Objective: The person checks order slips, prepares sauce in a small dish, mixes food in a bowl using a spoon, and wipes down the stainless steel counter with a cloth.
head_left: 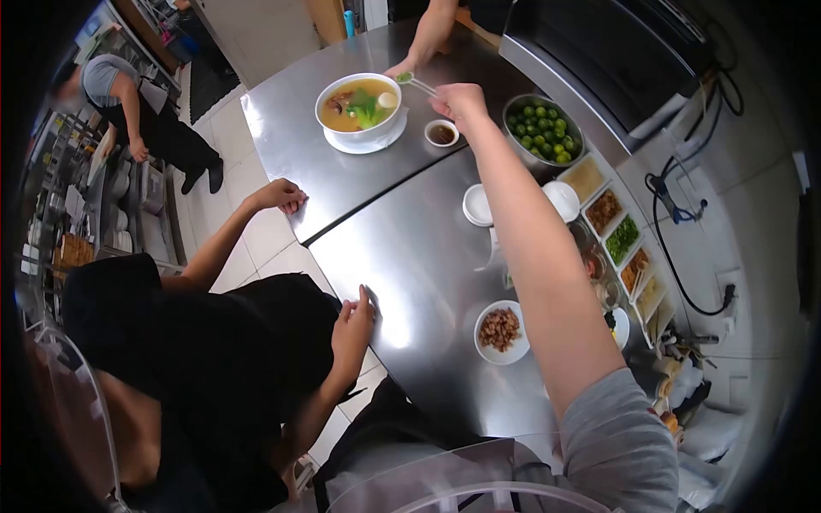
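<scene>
My right hand (462, 104) reaches across the steel table, its fingers closed around the handle of a small spoon (422, 86). Chopped green herbs (404, 77) sit at the spoon's tip, by the right rim of a white soup bowl (326, 119). Yellowish broth, leafy greens, a pale egg-like piece and brown bits fill the bowl, which stands on a white plate (369, 145). Close below my hand is a small cup of dark sauce (441, 132). Another person's hand (402, 68) is at the bowl's far side. My left hand is out of view.
A metal bowl of green citrus (539, 128) and topping trays (623, 239) line the right side, below a black appliance (607, 60). A bowl of brown chopped pieces (502, 332) sits nearer. A co-worker in black (231, 350) stands left, hands by the table edge; another person (128, 111) is farther back.
</scene>
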`<state>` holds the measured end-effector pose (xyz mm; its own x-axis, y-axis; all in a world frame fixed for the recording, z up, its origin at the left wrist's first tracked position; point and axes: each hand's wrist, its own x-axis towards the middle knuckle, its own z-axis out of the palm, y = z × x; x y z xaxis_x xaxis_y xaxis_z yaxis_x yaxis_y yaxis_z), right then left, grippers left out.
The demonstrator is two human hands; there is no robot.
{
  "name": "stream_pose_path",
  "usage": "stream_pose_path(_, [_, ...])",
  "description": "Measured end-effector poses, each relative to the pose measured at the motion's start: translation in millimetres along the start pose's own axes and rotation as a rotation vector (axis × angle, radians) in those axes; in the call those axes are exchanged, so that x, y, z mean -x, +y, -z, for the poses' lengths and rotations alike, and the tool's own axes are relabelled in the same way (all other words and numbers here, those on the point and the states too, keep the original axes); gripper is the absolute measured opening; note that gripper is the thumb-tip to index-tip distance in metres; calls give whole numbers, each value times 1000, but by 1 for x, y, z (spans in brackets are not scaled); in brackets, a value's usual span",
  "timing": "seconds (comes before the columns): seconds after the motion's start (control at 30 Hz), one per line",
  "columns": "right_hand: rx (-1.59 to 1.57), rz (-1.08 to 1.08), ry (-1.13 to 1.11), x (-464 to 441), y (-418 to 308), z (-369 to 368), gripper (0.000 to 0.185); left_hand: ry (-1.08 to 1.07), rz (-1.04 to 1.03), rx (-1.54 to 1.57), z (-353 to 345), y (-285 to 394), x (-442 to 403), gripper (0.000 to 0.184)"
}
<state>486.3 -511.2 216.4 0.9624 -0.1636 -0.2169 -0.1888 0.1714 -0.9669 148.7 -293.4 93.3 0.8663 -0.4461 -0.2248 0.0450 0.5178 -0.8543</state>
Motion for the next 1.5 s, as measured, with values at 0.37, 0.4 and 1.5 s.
stream_pose_path(0.37, [1285, 882, -144, -4, 22, -78, 16, -9, -44, 588, -15, -15, -4, 39])
stream_pose_path(0.4, [1379, 989, -145, -7, 21, -78, 15, -12, -40, 529, -16, -15, -3, 39])
stream_pose_path(1.5, [1632, 393, 498, 183, 13, 298, 13, 61, 46, 365, 28, 3, -16, 28])
